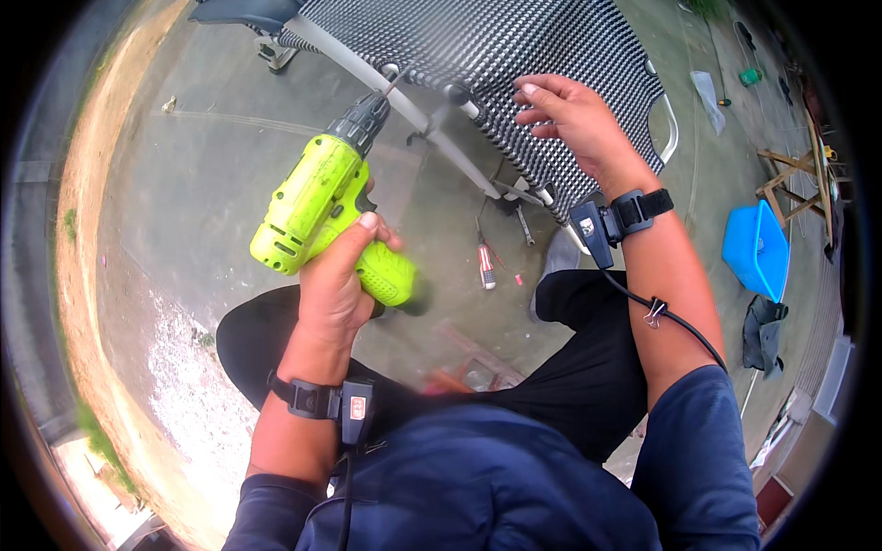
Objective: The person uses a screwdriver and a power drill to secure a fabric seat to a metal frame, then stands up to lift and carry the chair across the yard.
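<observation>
Nearest: wrist units, black, one strapped to each forearm (left unit (358, 411); right unit (593, 234)).
Left hand (344, 257): fingers clamped around handle of cordless drill (308, 207), lime green with black chuck (360, 121). Long axis of drill slanting from rear at lower left to chuck at upper right, bit end beside pale tubular frame (340, 50); contact impossible to tell. Nearer hand to that spot: left.
Right hand (583, 124): fingers apart, loosely bent, over black-and-white woven fabric (570, 46); nothing visibly held.
Labels: small patches on both wrist units, marks too small to read; no clear lettering on drill.
Floor beyond: screwdriver (486, 266), red-and-white handle; wrench (525, 227) near frame.
Farther, far right: blue tub (740, 243).
</observation>
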Available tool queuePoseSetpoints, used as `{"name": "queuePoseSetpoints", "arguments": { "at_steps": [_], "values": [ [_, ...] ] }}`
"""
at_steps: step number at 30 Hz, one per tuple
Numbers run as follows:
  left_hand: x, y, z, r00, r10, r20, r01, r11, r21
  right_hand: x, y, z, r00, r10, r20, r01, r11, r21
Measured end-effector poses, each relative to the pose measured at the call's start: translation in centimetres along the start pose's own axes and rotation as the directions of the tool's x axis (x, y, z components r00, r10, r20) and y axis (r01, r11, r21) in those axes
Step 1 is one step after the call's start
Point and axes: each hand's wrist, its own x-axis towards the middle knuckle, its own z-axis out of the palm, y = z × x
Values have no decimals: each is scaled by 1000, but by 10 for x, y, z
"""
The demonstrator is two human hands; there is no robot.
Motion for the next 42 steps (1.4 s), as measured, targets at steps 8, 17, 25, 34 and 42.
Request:
{"name": "queuePoseSetpoints", "arguments": {
  "at_steps": [8, 17, 25, 34, 42],
  "values": [
    [-60, 20, 49, 973, -215, -85, 204, 971, -122, -17, -51, 19, 995, 11, 97, 4, 989, -147],
    [-78, 38, 66, 967, -241, -80, 219, 952, -213, -29, -75, 31, 993, 25, 113, -19, 998, -55],
    [-82, 40, 54, 971, -237, -43, 219, 943, -252, -22, -72, 41, 997, -5, 79, 12, 996, -86],
    [-78, 42, 47, 971, -237, -27, 220, 935, -278, -20, -76, 49, 998, -11, 65, 18, 993, -117],
    [-74, 43, 42, 972, -234, 3, 223, 924, -310, -17, -80, 54, 998, 0, 61, 8, 992, -129]
  ]
}}
